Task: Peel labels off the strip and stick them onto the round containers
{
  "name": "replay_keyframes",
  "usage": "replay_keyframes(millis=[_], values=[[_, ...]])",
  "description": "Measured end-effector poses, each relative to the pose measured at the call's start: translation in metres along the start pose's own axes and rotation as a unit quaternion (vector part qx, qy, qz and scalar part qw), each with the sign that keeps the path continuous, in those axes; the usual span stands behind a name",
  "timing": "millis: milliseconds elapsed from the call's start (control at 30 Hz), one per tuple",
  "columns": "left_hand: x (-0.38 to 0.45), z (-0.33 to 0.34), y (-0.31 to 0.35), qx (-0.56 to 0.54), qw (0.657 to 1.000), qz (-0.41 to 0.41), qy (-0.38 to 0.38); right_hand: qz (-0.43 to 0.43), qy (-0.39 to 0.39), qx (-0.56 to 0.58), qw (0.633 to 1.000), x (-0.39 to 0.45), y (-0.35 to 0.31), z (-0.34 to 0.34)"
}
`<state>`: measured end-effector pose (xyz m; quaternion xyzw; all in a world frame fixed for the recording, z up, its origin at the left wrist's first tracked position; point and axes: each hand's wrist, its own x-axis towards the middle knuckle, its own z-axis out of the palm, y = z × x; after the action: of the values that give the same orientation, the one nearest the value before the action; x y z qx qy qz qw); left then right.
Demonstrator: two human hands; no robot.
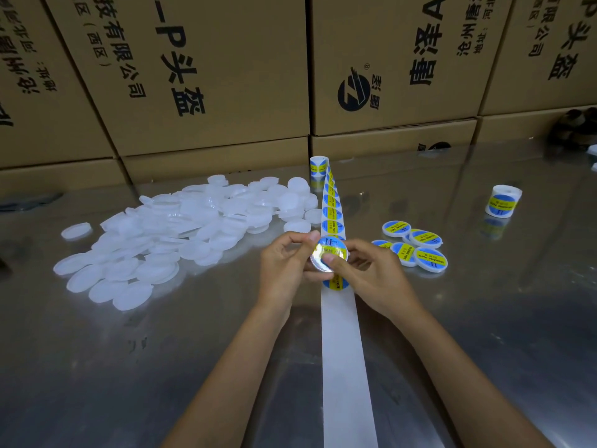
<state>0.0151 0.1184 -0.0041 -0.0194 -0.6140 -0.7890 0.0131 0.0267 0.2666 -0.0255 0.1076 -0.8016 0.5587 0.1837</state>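
Note:
A small round white container (329, 255) with a blue and yellow label on its top is held above the strip between both hands. My left hand (286, 268) grips its left edge with curled fingers. My right hand (371, 273) holds its right side, the thumb pressing on the label. The white backing strip (342, 350) runs from the near edge up the table to a label roll (318, 166); several blue and yellow labels (332, 210) remain on its far part. A pile of unlabelled white containers (181, 227) lies left. Several labelled containers (416, 247) lie right.
The work surface is a shiny metal table (484, 318). A second label roll (502, 202) stands at the right. Stacked cardboard boxes (210, 76) wall off the far side. A dark object (578, 124) sits at the far right edge.

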Motion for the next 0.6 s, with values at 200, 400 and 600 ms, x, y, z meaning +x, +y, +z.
replay_keyframes(millis=[200,400,600], values=[[-0.006,0.004,-0.001,0.014,0.995,-0.022,-0.098,-0.001,0.072,-0.033,0.997,0.002,0.008,-0.006],[-0.006,0.004,-0.001,0.041,0.991,-0.016,-0.125,0.003,0.081,-0.014,0.997,0.002,0.006,-0.006],[-0.005,0.005,-0.001,0.025,0.996,-0.005,-0.083,0.038,0.029,0.070,0.996,0.002,-0.002,-0.005]])
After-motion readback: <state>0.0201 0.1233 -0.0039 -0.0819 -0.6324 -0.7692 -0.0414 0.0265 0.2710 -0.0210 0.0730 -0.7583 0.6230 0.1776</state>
